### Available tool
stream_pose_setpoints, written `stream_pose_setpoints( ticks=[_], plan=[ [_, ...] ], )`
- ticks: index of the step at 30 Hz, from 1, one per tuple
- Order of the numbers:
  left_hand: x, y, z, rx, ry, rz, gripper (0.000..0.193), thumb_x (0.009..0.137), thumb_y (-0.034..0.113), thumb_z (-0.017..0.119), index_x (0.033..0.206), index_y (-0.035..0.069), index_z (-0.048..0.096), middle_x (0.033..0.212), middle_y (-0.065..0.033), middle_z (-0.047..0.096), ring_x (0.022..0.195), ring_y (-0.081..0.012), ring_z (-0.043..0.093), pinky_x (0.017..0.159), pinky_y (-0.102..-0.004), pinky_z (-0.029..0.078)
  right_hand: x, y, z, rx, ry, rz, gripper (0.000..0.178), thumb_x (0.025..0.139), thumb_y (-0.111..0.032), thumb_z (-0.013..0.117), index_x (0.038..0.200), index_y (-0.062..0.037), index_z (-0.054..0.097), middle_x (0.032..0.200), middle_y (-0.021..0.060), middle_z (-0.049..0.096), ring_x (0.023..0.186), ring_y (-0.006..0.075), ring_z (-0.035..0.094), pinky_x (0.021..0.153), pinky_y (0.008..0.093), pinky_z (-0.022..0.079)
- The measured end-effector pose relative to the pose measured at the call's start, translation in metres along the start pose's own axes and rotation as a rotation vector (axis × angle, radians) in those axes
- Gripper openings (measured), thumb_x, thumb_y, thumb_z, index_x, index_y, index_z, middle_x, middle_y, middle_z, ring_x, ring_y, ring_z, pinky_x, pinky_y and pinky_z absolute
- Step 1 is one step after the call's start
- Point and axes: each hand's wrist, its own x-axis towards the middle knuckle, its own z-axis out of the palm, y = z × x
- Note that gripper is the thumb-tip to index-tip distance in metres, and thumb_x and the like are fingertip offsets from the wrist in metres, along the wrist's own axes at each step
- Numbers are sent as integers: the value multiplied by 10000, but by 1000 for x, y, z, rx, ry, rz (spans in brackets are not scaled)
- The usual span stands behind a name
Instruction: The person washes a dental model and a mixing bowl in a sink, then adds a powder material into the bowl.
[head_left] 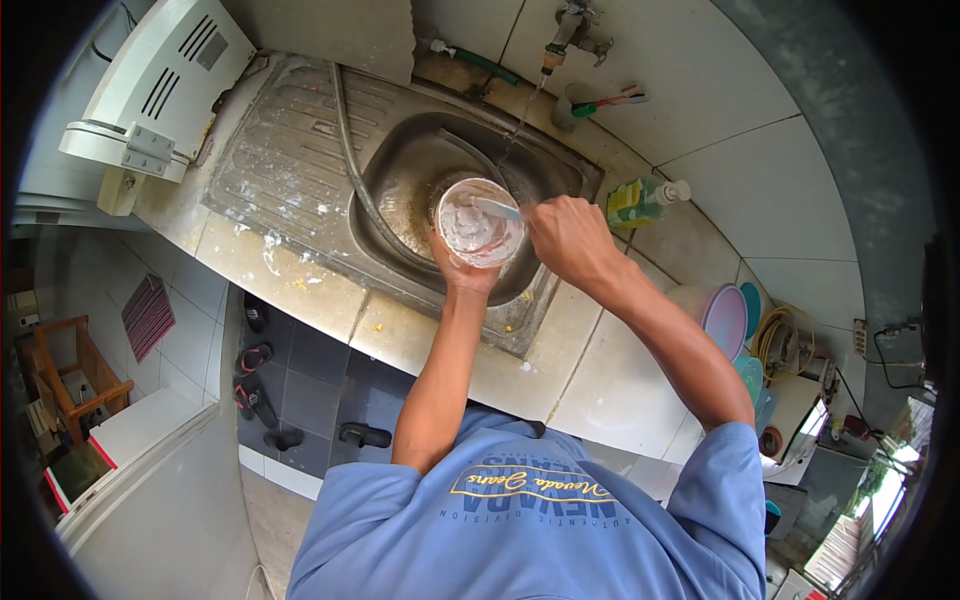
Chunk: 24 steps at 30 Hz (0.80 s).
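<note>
Over the sink basin, my left hand (467, 272) is closed round the underside of a round bowl (500, 254). A thick, whitish-pink paste (466, 228) coats the bowl's inside. My right hand (573, 238) grips a flat, pale spatula-like tool (497, 208), whose blade reaches over the rim into the paste. The handle is hidden within my right fist. Behind the bowl, a thin stream of water (521, 122) runs from the tap (570, 38) into the steel sink (440, 128).
A grey hose (352, 160) curves over the drainboard (280, 150) into the basin. Toothbrushes (612, 101) stand in a cup (574, 107) beside the tap. A green soap bottle (640, 201) sits right of the sink. Plastic tubs (722, 318) lie farther right, and sandals (257, 400) rest on the floor.
</note>
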Motion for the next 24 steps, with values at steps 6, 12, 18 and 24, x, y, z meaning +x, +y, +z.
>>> stream_pose_setpoints(
  ticks=[6,12,18,24],
  plan=[
    [-7,6,6,18,54,-42,390,937,379,527,1201,109,624,1185,-95,647,1104,-288,604,970,-463,501,-3,1,1,-33,-33,-6,154,778,-74,560,692,8,658,692,241,641,686,405,670,620,482,544],
    [-10,9,-14,5,77,-47,522,852,455,529,1253,124,582,1220,-99,606,1101,-307,592,926,-518,519,-9,-13,1,6,-40,-99,137,760,-67,577,691,3,673,717,252,649,697,405,676,606,479,545],
    [-18,5,-15,-36,-47,-112,432,919,411,539,1229,118,608,1227,-95,627,1137,-301,593,981,-501,496,-24,-23,17,52,-42,-76,140,759,-62,573,706,27,666,702,265,642,691,424,671,611,493,543],
    [-26,0,-8,13,-29,-127,435,921,411,537,1225,108,606,1221,-98,631,1142,-298,594,970,-505,498,-35,-25,10,68,-44,21,142,751,-61,570,705,35,663,701,269,639,690,432,669,604,499,543]
  ],
)
